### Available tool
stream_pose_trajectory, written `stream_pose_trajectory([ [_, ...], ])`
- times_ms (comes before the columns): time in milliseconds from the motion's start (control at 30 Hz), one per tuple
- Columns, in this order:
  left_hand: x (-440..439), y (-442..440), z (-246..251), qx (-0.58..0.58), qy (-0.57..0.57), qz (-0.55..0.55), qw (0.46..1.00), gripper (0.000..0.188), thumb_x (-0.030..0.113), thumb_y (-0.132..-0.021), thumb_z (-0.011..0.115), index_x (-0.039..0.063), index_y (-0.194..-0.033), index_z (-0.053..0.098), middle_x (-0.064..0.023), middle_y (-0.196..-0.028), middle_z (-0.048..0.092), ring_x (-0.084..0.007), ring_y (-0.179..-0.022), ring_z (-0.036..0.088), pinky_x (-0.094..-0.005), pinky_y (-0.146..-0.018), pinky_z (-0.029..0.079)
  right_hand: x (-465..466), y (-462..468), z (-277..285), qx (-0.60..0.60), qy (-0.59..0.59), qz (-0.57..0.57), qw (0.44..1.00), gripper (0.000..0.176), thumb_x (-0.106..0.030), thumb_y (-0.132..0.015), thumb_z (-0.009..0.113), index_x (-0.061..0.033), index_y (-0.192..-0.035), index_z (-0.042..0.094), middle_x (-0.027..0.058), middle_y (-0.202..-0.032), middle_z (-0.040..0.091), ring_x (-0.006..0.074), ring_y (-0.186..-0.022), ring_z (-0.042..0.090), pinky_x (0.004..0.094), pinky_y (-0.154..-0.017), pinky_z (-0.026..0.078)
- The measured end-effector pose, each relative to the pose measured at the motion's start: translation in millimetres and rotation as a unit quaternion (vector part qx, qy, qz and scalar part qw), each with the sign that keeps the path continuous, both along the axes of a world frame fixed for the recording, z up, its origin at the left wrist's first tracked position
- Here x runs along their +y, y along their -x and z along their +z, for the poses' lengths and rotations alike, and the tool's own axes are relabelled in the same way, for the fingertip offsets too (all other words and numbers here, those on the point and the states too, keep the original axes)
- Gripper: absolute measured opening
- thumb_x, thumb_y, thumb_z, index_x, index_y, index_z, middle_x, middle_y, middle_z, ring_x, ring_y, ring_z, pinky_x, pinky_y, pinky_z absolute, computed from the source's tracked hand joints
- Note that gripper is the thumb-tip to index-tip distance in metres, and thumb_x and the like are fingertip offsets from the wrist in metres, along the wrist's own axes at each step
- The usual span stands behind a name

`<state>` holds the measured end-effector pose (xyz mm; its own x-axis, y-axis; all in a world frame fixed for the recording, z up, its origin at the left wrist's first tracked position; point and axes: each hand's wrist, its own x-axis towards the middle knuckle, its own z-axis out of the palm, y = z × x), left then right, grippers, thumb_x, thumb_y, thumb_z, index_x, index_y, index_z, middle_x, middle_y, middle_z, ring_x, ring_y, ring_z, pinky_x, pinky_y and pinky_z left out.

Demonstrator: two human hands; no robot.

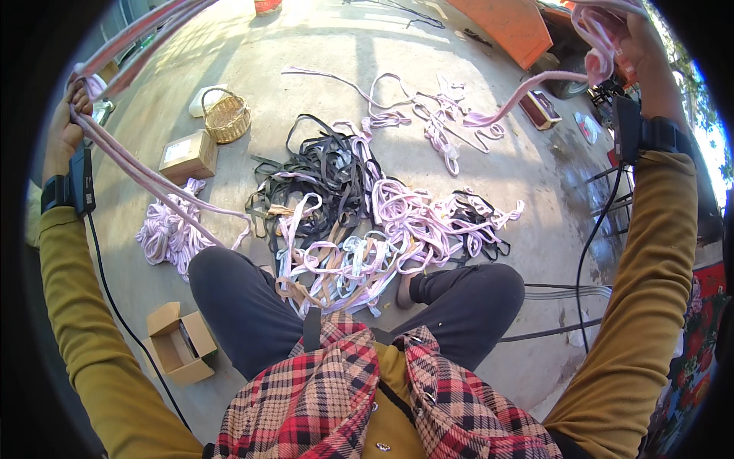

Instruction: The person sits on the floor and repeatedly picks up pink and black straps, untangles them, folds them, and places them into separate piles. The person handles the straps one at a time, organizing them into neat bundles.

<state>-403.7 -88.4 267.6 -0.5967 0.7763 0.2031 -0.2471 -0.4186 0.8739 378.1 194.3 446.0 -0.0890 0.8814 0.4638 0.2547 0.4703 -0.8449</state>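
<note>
Raised at the far left, my left hand (71,117) grips pink fabric strips (137,172); their lower ends trail down to the floor by my left knee. My right hand (645,63), high at the upper right, holds a bunched pink strip (599,40) whose tail (527,94) runs down to loose coils (441,123) on the floor. More strip stretches up from each hand beyond the top of the view. Between my knees lies a tangled heap of pink strips (413,224), with black straps (327,172) behind and light blue and tan ones (355,264) nearer me.
A bundle of pink strips (172,229) sits left of my knee. Beyond it stand a closed cardboard box (189,156) and a wicker basket (228,121). An open carton (178,344) is at lower left. Orange machinery (510,28) and a dark red box (539,110) are at upper right.
</note>
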Motion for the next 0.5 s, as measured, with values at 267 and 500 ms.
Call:
stream_pose_trajectory([
  [267,-25.0,4.4,-100.9,0.302,0.401,0.067,0.862,0.023,0.036,-0.095,0.058,0.014,-0.088,0.058,0.0081,-0.062,0.046,-0.0046,-0.048,0.043,-0.0214,-0.044,0.036,-66.4,52.9,-133.9,-0.016,0.074,0.018,0.997,0.038,-0.033,-0.102,0.046,-0.0038,-0.119,0.062,0.0108,-0.092,0.07,0.0195,-0.081,0.07,0.0324,-0.07,0.059],
  [500,-30.7,-108.8,-143.0,0.622,0.487,-0.19,0.583,0.053,0.026,-0.074,0.081,0.0,-0.117,0.064,-0.0192,-0.111,0.067,-0.0282,-0.102,0.064,-0.0381,-0.09,0.05,-84.3,89.9,-219.5,-0.002,0.204,0.117,0.972,0.041,-0.034,-0.101,0.049,-0.0012,-0.123,0.061,0.0114,-0.097,0.068,0.0182,-0.084,0.068,0.0297,-0.076,0.057],
])
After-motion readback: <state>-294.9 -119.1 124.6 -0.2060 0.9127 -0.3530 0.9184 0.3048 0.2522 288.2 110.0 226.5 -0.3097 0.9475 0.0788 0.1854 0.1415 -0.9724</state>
